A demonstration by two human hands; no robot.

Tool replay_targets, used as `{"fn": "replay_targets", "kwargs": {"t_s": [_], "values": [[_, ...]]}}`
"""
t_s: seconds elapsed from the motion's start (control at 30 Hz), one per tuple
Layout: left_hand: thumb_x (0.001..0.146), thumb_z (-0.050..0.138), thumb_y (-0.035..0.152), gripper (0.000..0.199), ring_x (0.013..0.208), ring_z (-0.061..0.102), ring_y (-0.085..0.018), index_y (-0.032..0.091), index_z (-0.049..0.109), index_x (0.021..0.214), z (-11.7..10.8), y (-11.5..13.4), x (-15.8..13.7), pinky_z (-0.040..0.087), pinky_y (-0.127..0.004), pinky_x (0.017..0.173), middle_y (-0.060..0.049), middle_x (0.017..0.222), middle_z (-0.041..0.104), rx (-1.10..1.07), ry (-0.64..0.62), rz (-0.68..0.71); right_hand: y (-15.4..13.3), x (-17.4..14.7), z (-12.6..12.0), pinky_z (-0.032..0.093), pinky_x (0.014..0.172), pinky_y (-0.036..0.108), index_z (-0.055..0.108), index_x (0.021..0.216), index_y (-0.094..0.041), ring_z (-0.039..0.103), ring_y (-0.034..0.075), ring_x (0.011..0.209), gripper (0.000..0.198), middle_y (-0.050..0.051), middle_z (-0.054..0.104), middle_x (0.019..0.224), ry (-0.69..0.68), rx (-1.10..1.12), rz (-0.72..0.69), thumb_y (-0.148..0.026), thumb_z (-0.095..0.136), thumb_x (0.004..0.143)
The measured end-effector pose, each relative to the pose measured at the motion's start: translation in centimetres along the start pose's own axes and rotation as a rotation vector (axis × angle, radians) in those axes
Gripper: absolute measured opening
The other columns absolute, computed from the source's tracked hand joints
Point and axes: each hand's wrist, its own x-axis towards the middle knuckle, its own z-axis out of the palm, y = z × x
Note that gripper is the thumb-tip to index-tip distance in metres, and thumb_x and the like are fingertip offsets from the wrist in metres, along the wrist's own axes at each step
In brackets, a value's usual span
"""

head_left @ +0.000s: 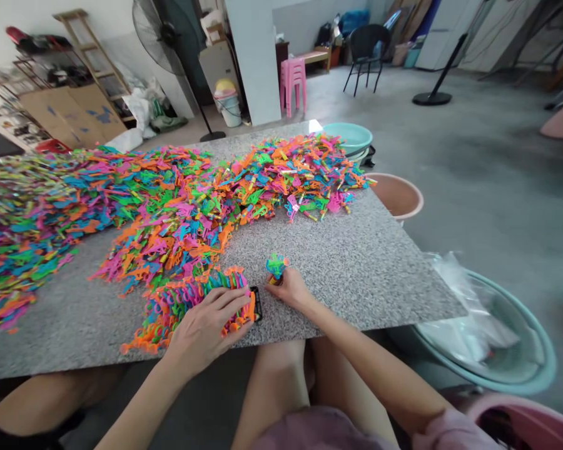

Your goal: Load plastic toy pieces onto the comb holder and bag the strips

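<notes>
My left hand point(211, 322) lies across the right end of a row of small coloured plastic pieces point(169, 300), its fingers stretched out and touching them. The pieces stand packed side by side in pink, green, blue and orange. Part of a black tray point(257, 304) shows at the row's right end; the rest is hidden. To the right, my right hand point(288, 287) is closed around a small bunch of blue, green and orange plastic pieces point(276, 265) just over the table. Its fingertips are partly hidden.
A big heap of similar pieces point(178, 200) spreads over the far and left parts of the speckled table point(347, 269). Beside its right edge stand a brown basin point(410, 197) and a green tub point(539, 350) with plastic bags. Another person's leg point(47, 400) is at left.
</notes>
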Motion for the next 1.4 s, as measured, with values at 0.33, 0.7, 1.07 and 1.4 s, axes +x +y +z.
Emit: {"fn": "replay_targets", "kwargs": {"t_s": [0.33, 0.7, 1.07, 1.4], "values": [[0.094, 0.052, 0.041, 0.036, 0.113, 0.058, -0.022, 0.024, 0.06, 0.125, -0.2, 0.1, 0.2, 0.055, -0.035, 0.091, -0.004, 0.125, 0.065, 0.005, 0.007, 0.006, 1.2, 0.8, 1.2, 0.039, 0.059, 0.02, 0.052, 0.072, -0.019, 0.051, 0.01, 0.062, 0.019, -0.005, 0.055, 0.067, 0.039, 0.138, -0.132, -0.004, 0.056, 0.061], [0.094, 0.052, 0.039, 0.033, 0.113, 0.058, -0.022, 0.023, 0.061, 0.122, -0.1, 0.1, 0.2, 0.054, -0.035, 0.092, -0.005, 0.124, 0.066, -0.001, 0.016, -0.004, -1.4, 2.9, 1.4, 0.046, 0.066, 0.022, 0.057, 0.087, -0.018, 0.06, 0.012, 0.068, 0.019, -0.003, 0.065, 0.075, -0.205, 0.121, -0.231, -0.012, 0.064, 0.071], [0.092, 0.056, 0.036, 0.03, 0.109, 0.06, -0.023, 0.022, 0.062, 0.118, 0.4, 0.0, 0.2, 0.055, -0.036, 0.089, -0.005, 0.122, 0.066, 0.037, 0.031, -0.01, -2.6, 1.7, 1.6, 0.043, 0.07, 0.023, 0.062, 0.111, -0.021, 0.066, 0.021, 0.084, 0.041, 0.003, 0.07, 0.083, -0.221, -0.336, -0.344, -0.007, 0.056, 0.073], [0.097, 0.05, 0.028, 0.039, 0.128, 0.049, -0.025, 0.026, 0.051, 0.136, 1.2, 7.0, 3.0, 0.011, -0.053, 0.121, -0.002, 0.137, 0.059, 0.154, 0.249, 0.374, 4.1, -10.0, -1.5, 0.047, 0.066, 0.027, 0.06, 0.101, -0.023, 0.064, 0.019, 0.07, 0.034, 0.001, 0.071, 0.08, 0.539, -0.033, 0.027, -0.008, 0.047, 0.074]]}}
